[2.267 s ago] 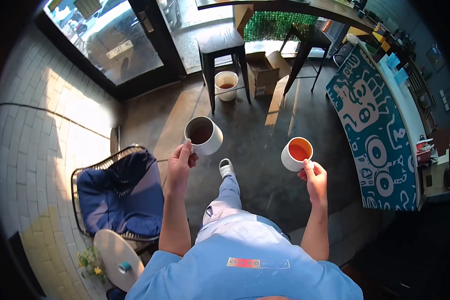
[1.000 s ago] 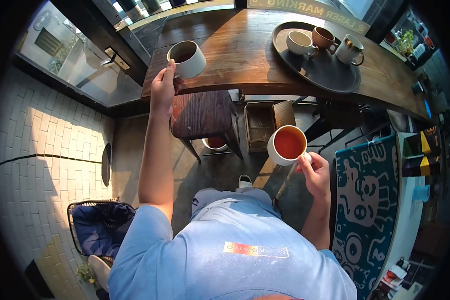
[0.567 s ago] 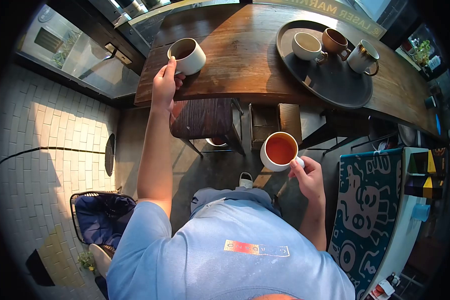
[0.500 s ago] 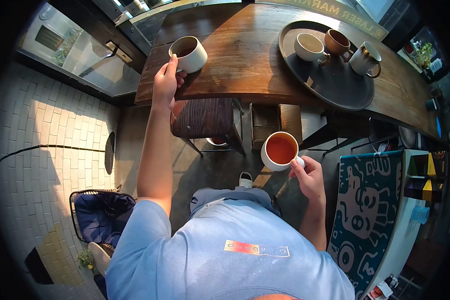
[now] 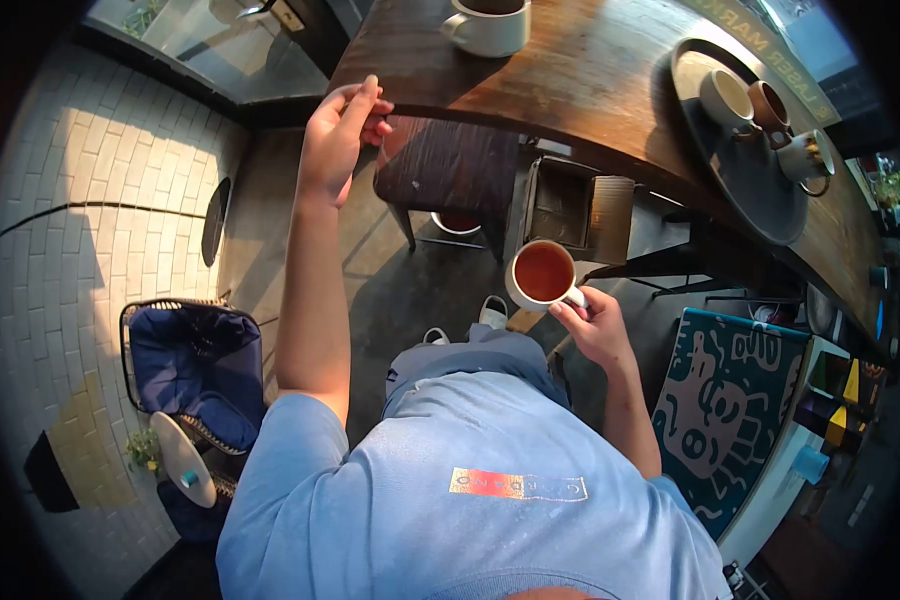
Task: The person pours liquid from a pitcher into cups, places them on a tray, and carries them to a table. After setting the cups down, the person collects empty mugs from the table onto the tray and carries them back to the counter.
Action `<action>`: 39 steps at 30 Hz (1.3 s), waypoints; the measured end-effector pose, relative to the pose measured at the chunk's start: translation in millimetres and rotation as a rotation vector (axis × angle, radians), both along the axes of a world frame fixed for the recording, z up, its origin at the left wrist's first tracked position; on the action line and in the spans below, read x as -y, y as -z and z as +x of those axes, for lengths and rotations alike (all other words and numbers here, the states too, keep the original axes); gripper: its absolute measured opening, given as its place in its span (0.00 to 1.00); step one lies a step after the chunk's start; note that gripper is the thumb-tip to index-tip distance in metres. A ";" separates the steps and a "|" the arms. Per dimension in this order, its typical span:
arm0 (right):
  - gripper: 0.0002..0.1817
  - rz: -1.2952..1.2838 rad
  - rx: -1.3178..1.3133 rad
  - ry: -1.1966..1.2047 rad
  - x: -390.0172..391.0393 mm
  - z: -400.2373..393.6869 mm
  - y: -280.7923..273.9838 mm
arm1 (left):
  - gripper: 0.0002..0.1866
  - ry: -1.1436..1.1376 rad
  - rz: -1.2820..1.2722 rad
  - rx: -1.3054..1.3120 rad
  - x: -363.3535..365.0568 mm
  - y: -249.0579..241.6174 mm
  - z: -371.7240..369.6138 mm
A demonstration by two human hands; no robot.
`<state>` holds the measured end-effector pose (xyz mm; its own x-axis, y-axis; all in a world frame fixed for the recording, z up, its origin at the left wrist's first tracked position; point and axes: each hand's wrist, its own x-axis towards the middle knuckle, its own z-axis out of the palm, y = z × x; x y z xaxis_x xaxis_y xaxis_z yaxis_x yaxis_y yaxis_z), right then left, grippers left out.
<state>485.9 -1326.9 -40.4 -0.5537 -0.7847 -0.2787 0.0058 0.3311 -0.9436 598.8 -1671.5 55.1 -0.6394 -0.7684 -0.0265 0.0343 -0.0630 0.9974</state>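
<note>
Currently, we hold the white mug [image 5: 519, 292] in the right hand [image 5: 598, 326], its fingers closed on the mug's handle. The mug is near upright, in front of the body and below the tabletop's [image 5: 580, 70] near edge as seen from above, and contains reddish liquid. We keep the left hand [image 5: 346, 135] empty: its fingers are loosely curled, with the thumb beside the index finger and little gap between them. It is at the tabletop's near left corner; we cannot tell whether it touches the wood.

We locate the pale mug [image 5: 492, 32] upright on the tabletop, right of the left hand and well apart from it. Its handle faces left, and the upper frame edge cuts off its top. Farther right on the tabletop lies a dark round tray [image 5: 755, 200] bearing a cream cup [image 5: 725, 98], a brown cup [image 5: 767, 103] and a gold-rimmed mug [image 5: 796, 158]. Beneath the tabletop, we note a wooden stool [image 5: 445, 165] and a cardboard box [image 5: 608, 218] beside it.
</note>
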 end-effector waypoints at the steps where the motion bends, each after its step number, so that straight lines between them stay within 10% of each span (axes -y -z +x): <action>1: 0.20 0.019 0.087 -0.005 7.4 10.1 13.0 | 0.19 -0.041 0.017 0.017 -1.4 8.3 22.2; 20: 0.27 0.304 0.258 -0.142 198.3 47.2 368.9 | 0.10 -0.711 0.565 0.394 -95.8 202.9 368.2; 39: 0.32 -0.184 1.294 0.447 267.5 24.1 446.0 | 0.11 -0.682 0.700 0.438 -130.3 237.4 400.4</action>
<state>510.0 -1594.4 -486.4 -0.1944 -0.6918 -0.6955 0.9750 -0.0586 -0.2142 999.1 -1541.1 -182.3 0.0912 -0.6846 -0.7232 -0.0735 -0.7289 0.6807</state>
